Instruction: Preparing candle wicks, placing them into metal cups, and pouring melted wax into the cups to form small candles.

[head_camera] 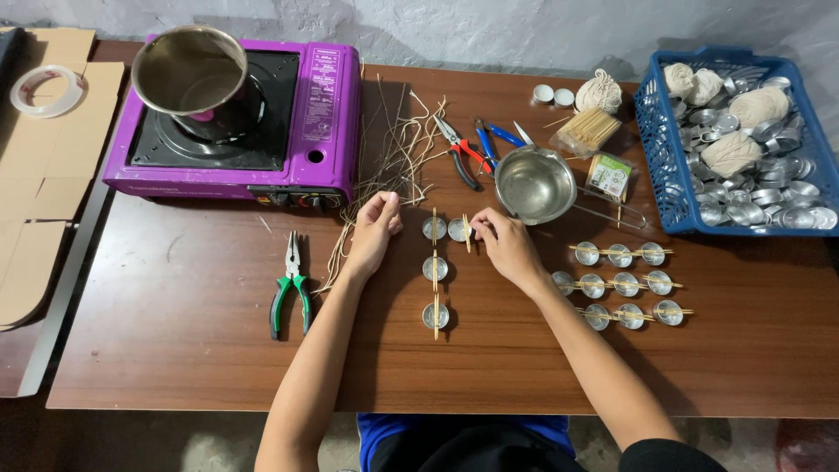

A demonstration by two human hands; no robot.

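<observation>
head view: only view, looks down on the desk point(175, 350)
left hand point(377, 229): loosely clenched, resting on the desk just left of the cup column; looks closed on something thin, maybe a wick strand; cannot tell for sure
right hand point(505, 245): fingertips pinched at a small stick point(467, 232) set across the top right cup point(457, 230)
work item: small metal cups point(435, 267) in a short column between the two hands, each with a thin stick across its rim; one more cup touching the right fingertips
finished batch: three rows of cups with sticks point(625, 284), just right of the right forearm
risk 1: right wrist or forearm sweeps outward, knocks the nearest finished row, sticks roll off the rims
risk 2: cups are light and the desk is slick; a push on the stick likely slides or tips the cup rather than seating the stick
risk 3: loose wick strands point(393, 157) lie right behind the left hand; could snag and drag into the column
risk 4: steel ladle pot point(535, 183) sits close behind the right hand; a lift backward could bump it
other: purple stove point(236, 114) with pot point(188, 70), green pliers point(291, 293), blue basket point(664, 175) of spare cups, all well apart from the hands
</observation>
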